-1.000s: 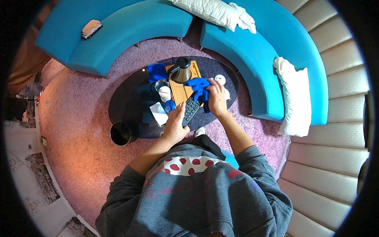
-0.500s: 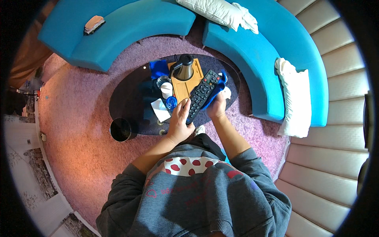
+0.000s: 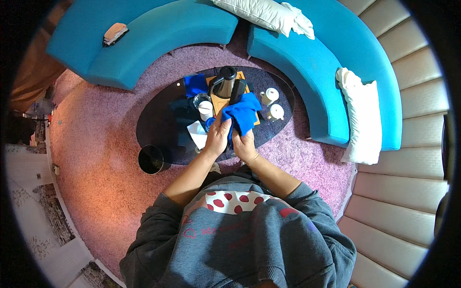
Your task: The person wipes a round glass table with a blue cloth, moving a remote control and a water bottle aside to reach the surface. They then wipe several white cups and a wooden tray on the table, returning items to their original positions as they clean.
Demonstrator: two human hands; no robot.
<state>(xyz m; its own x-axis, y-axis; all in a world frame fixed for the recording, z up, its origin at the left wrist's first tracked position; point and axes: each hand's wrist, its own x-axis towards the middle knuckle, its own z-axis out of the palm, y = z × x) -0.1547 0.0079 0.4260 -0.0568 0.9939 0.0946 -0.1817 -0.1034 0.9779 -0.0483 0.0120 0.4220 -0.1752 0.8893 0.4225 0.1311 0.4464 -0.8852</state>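
Over the near edge of the oval dark table, my left hand (image 3: 218, 138) is closed on a black remote control (image 3: 237, 90). The upper end of the remote sticks out beyond a bright blue cloth (image 3: 246, 111); the rest is mostly covered. My right hand (image 3: 245, 146) grips the cloth from below, close beside the left hand, and the cloth drapes across the remote. The fingers of both hands are partly hidden by the fabric.
Beyond the hands, a kettle (image 3: 224, 85) stands on a wooden tray (image 3: 220, 104). Two white lidded cups (image 3: 270, 96) sit right of it; a glass ashtray (image 3: 201, 99), white container (image 3: 205, 111) and white paper (image 3: 197, 134) lie left. A dark bin (image 3: 151, 160) stands on the carpet.
My right hand has come inward with the cloth, now laid over the remote's button face. The remote has turned more upright, and the two white cups are now uncovered.
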